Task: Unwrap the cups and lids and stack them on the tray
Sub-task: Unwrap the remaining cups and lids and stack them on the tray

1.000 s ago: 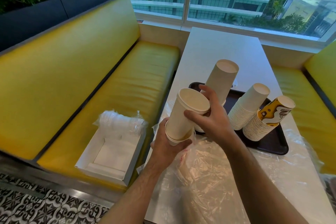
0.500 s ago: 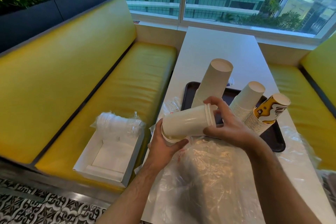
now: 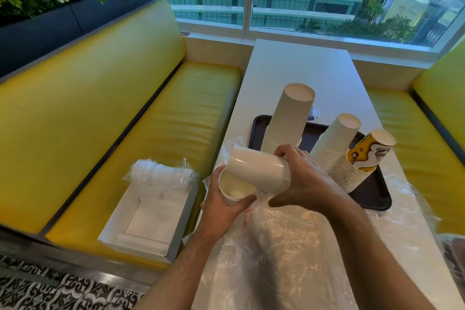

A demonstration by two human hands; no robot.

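Right hand (image 3: 305, 184) grips tipped cups (image 3: 259, 171) (left hand (image 3: 221, 205) holds another cup (image 3: 235, 187)).

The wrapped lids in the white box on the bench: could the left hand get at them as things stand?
Probably not right away. The left hand grips an open cup, so it would have to put that down first. Otherwise the way looks free: the wrapped lids sit uncovered atop the box, on that hand's side.
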